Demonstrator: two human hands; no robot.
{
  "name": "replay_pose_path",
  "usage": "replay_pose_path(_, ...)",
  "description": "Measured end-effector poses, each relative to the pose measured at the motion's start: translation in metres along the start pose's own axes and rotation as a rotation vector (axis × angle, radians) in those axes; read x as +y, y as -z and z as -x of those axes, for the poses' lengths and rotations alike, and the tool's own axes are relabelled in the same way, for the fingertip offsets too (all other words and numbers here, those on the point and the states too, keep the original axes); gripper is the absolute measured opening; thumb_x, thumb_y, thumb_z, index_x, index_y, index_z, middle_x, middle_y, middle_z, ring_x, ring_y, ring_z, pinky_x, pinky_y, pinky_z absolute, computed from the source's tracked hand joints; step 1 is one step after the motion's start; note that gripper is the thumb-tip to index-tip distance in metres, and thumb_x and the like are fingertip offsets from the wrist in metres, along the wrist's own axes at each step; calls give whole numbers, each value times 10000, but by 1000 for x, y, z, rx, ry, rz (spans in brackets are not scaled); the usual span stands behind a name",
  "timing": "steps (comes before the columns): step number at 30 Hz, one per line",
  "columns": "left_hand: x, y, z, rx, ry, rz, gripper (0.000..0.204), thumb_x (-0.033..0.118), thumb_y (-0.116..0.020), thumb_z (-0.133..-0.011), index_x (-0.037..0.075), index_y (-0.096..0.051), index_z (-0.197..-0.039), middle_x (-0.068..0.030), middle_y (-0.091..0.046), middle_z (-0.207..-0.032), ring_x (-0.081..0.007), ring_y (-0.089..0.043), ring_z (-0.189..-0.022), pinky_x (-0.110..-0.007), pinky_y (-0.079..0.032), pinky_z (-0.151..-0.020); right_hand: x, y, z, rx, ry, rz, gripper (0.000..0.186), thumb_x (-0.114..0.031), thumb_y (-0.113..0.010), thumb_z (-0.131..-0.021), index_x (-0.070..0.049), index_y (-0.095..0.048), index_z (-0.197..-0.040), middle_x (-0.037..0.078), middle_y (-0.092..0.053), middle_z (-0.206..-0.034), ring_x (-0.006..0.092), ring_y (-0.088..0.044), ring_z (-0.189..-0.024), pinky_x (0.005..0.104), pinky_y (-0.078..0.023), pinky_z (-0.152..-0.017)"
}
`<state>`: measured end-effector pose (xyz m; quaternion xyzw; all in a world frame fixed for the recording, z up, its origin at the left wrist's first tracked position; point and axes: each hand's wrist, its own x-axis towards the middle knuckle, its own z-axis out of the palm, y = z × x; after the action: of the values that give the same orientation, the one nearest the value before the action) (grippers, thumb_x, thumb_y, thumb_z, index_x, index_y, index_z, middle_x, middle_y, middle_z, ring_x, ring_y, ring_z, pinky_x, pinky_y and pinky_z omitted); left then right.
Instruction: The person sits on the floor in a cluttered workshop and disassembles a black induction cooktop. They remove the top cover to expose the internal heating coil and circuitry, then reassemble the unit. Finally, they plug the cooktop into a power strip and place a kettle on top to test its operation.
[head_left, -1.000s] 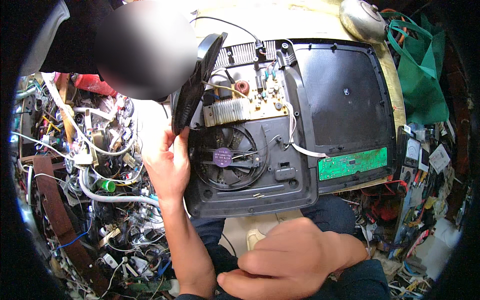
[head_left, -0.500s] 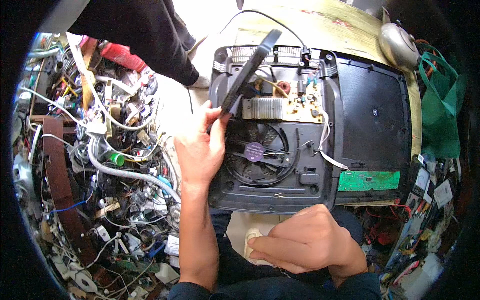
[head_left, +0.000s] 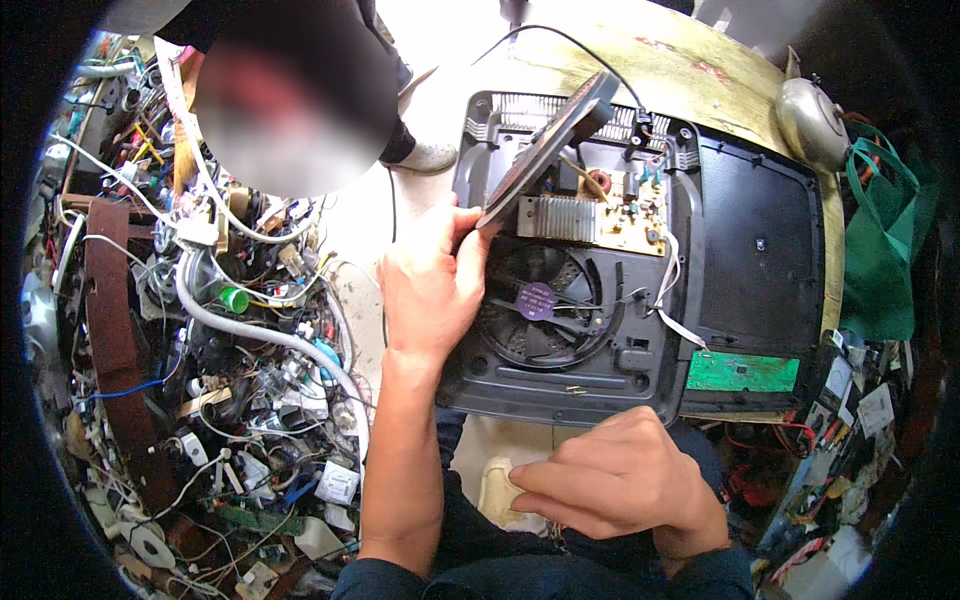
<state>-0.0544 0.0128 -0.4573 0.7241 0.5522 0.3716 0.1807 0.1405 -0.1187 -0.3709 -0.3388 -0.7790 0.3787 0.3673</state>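
Note:
My left hand (head_left: 435, 285) pinches the lower edge of a dark flat induction coil (head_left: 548, 145), which stands tilted above the opened black cooker housing (head_left: 510, 398). Inside the housing are a finned metal heat sink (head_left: 557, 219), a tan circuit board (head_left: 640, 222) and a round fan (head_left: 534, 300) with a purple label. A few small screws (head_left: 576, 388) lie near its front edge. My right hand (head_left: 620, 475) is closed in front of the housing, close to my lap; whatever its fingers hold, if anything, is hidden.
Right of the housing lies a black cover (head_left: 757, 240) with a green circuit board (head_left: 742, 372). A metal kettle (head_left: 812, 122) and a green bag (head_left: 880, 240) are beyond it. Heaped electrical scrap (head_left: 250, 400) fills the left. Another person's shoe (head_left: 428, 157) is at the far left.
My left hand has turned the coil, so more of its broad face shows instead of its thin edge. The view has shifted slightly. My right hand stays closed near my lap.

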Motion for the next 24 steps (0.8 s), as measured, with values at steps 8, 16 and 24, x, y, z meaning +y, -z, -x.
replay_pose_path(8,6,1,0,-47,56,25,131,100,-748,-898,12,-727,-993,-208,-749,-872,-341,-767,-851,-425,-580,-791,5,-3,5,-7,28,-8,252,-180,-829,-829,-54,-725,-1021,10,-556,-666,173,-582,-482,312,-430,-415)
replay_pose_path(16,6,1,1,-77,95,0,146,50,-755,-881,7,-720,-1017,-230,-755,-945,-329,-771,-873,-400,-580,-769,5,0,8,-34,9,-4,238,-227,-783,-872,-91,-685,-1041,15,-519,-673,192,-581,-495,335,-425,-422)
replay_pose_path(24,5,1,1,-60,37,-67,156,110,-705,-952,8,-737,-1065,-190,-767,-925,-214,-726,-754,-353,-539,-679,3,1,10,-118,-48,15,222,-271,-696,-926,-102,-584,-1018,40,-528,-706,246,-614,-550,382,-466,-451)
